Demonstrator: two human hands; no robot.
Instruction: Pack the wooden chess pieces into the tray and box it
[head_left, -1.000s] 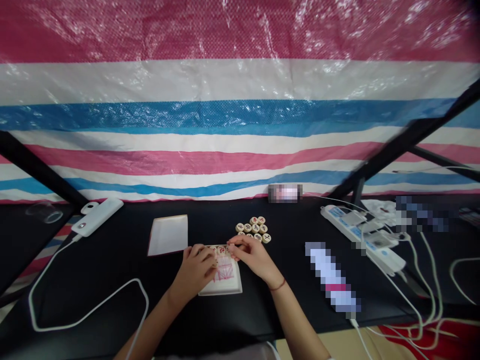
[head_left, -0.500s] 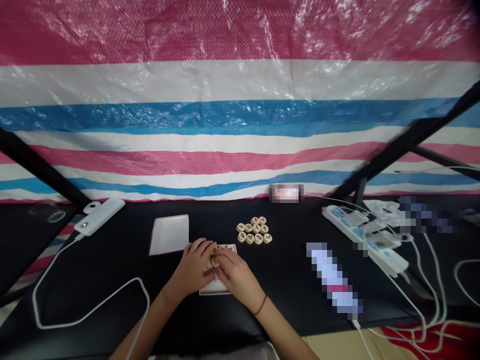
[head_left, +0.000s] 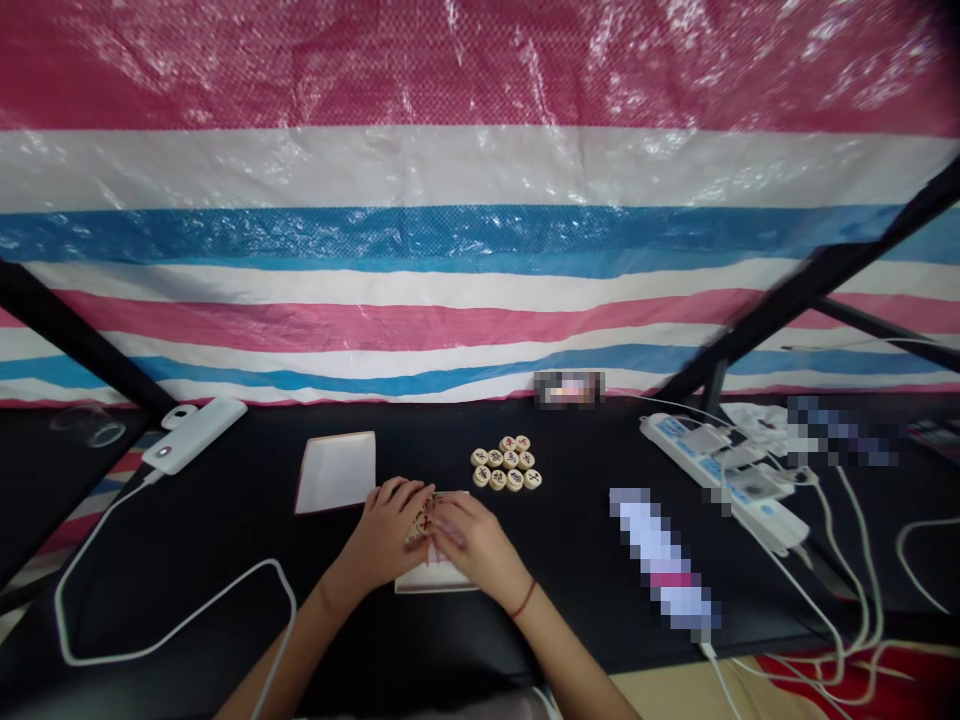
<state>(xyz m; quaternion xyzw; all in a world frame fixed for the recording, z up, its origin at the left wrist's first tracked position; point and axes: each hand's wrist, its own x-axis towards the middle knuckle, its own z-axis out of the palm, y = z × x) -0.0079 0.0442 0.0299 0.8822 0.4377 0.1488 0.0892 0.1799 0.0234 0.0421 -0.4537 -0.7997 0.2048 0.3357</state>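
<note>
Both hands meet over a shallow white box [head_left: 431, 578] near the front of the black table. My left hand [head_left: 390, 528] is curved around the box's left side, its fingers wrapped over xiangqi pieces [head_left: 422, 520]. From the right, my right hand [head_left: 478, 540] reaches in with bent fingers closed at those pieces; its fingertips are partly hidden. Red and dark characters show between the hands. Beyond them sits a group of round cream xiangqi pieces [head_left: 511, 460], most with black characters and a couple with red. Left of it lies a white box lid [head_left: 337, 472], inside facing up.
At the left a white power bank-like device [head_left: 196, 436] trails a white cable [head_left: 176, 632]. A power strip [head_left: 724, 480] with plugs and cables runs along the right. A blurred long item [head_left: 664, 560] lies nearer. Striped plastic sheeting [head_left: 450, 230] hangs behind the table.
My right hand's fingers have shifted slightly right and down over the box, covering the pieces at its back right. My left hand stays in place. The view has shifted a little.
</note>
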